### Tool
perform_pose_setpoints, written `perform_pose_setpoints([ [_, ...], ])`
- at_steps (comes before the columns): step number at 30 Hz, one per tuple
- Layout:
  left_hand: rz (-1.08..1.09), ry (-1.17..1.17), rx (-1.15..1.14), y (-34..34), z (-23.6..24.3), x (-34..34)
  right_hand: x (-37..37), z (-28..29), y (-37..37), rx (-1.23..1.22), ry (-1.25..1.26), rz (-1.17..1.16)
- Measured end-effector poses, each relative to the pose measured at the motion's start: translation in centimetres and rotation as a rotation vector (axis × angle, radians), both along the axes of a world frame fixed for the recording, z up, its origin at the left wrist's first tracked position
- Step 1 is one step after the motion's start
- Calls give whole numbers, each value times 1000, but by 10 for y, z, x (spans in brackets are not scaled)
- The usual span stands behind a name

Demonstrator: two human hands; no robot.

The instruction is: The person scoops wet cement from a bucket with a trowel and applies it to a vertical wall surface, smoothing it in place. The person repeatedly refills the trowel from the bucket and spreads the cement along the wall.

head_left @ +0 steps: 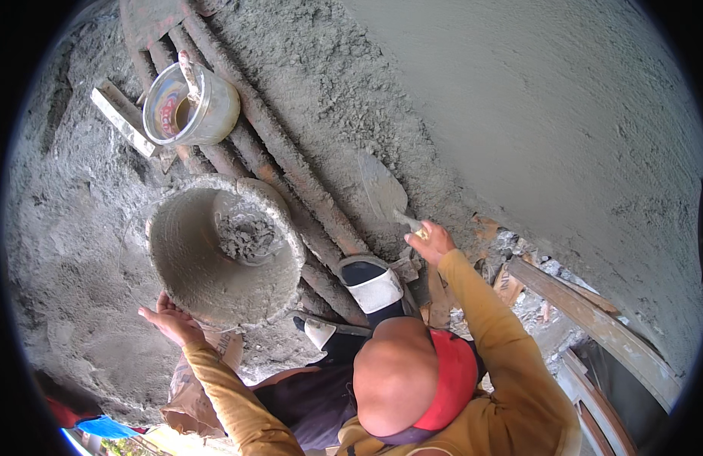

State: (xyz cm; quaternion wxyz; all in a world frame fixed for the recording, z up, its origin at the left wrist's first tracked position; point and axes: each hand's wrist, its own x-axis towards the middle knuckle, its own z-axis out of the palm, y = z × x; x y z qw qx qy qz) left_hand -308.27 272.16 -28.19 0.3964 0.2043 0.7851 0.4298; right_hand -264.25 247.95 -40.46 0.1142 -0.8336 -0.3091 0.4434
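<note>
My left hand [171, 322] holds the lower-left edge of a mortar-crusted bucket [165, 251], fingers curled against it. The bucket is tipped toward me, with wet grey mortar [241, 232] inside. My right hand [433, 245] grips the handle of a trowel, whose grey-coated blade [380, 186] rests over rough mortar to the bucket's right. A clear plastic pail [215, 114] with a stick-like handle in it stands on crusted pipes at the upper left, beside a pale straight bar [123, 118].
Long crusted pipes [275, 137] run under my white-topped sandals [370, 289]. A smooth plastered surface [549, 129] fills the right. Boards [595, 327] and rubble lie at the lower right. A paper sack [184, 410] lies at the lower left, near blue and red items.
</note>
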Motion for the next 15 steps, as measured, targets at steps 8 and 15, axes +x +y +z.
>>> perform_pose_setpoints([
  [8,8,7,41,1,-2,-6,6,84,-186,-526,-155,-54],
  [15,-33,-73,41,5,6,4,33,57,-220,-693,-232,-65],
])
